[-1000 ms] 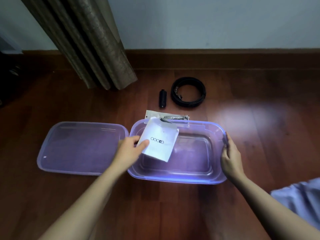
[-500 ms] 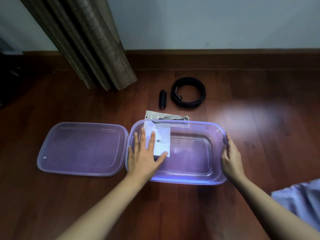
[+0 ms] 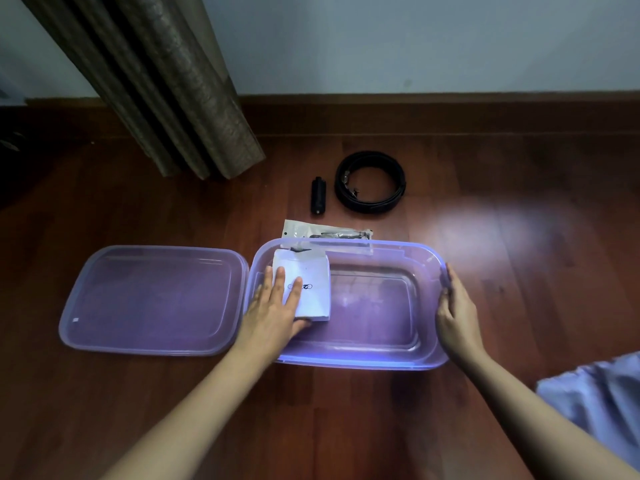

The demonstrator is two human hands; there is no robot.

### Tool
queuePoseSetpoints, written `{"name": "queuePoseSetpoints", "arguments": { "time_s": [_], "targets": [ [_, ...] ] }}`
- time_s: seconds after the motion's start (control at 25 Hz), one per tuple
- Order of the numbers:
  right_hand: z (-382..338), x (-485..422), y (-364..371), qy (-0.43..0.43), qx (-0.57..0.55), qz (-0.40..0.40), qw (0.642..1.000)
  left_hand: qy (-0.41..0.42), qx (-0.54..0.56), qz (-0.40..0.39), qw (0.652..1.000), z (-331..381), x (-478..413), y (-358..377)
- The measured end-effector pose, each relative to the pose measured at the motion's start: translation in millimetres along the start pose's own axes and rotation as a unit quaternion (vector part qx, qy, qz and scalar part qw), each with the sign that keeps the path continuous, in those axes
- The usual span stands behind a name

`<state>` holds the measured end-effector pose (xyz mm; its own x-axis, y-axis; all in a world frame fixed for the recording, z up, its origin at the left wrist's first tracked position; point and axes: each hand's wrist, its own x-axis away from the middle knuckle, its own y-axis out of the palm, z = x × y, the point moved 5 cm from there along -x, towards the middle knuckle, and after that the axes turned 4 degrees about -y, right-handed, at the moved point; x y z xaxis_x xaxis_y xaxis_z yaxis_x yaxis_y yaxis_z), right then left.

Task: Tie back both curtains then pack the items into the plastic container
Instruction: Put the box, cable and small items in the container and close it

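White flat packet (image 3: pixel 311 299), small dark logo, lies in the left end of the purple-tinted plastic container (image 3: pixel 398 365). The left hand (image 3: pixel 273 313) has its fingers (image 3: pixel 278 282) straight and apart, pressing flat on top of it, while the right hand (image 3: pixel 457 313) grips the container's right rim.

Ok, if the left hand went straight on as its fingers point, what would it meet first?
Likely the far wall of the container, past the white packet the left hand rests on; the clear pouch lies behind that wall.
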<state>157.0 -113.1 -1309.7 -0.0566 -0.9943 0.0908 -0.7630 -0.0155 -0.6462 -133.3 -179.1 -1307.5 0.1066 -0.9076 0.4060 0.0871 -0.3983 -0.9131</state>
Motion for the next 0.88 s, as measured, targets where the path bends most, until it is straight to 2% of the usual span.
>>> {"name": "queuePoseSetpoints", "arguments": {
  "time_s": [0.08,0.12,0.24,0.28,0.36,0.44,0.56,0.68,0.88],
  "targets": [
    [-0.2,-1.0,-0.3,0.003,-0.008,0.001,1.000,0.025,0.013,0.048,0.998,-0.4,3.9,-8.6],
    [-0.7,-0.8,-0.1,0.007,-0.012,-0.001,1.000,0.052,0.028,0.110,0.992,1.2,8.7,-18.4],
    [0.1,0.2,1.3,0.016,-0.027,-0.006,0.999,0.151,0.142,0.278,0.938,14.2,0.1,-51.0],
    [0.6,-0.1,1.5,0.017,-0.031,-0.006,0.999,0.142,0.181,0.298,0.926,21.3,-14.1,-66.1],
    [1.4,0.6,2.2,0.014,-0.034,-0.009,0.999,0.094,0.262,0.266,0.923,37.2,-57.2,-93.4],
    [2.9,1.4,2.0,0.013,-0.039,-0.010,0.999,0.043,0.292,0.205,0.933,53.3,-111.3,-101.9],
    [4.0,1.2,2.4,0.012,-0.050,-0.006,0.999,-0.100,0.365,0.118,0.918,69.1,-174.4,-99.2],
    [6.3,-1.1,3.4,0.010,-0.060,-0.004,0.998,-0.185,0.346,0.120,0.912,84.0,-204.9,-95.6],
    [7.7,-1.1,4.9,0.017,-0.065,-0.006,0.998,-0.240,0.360,0.101,0.896,80.9,-234.0,-84.4]
  ]
}}
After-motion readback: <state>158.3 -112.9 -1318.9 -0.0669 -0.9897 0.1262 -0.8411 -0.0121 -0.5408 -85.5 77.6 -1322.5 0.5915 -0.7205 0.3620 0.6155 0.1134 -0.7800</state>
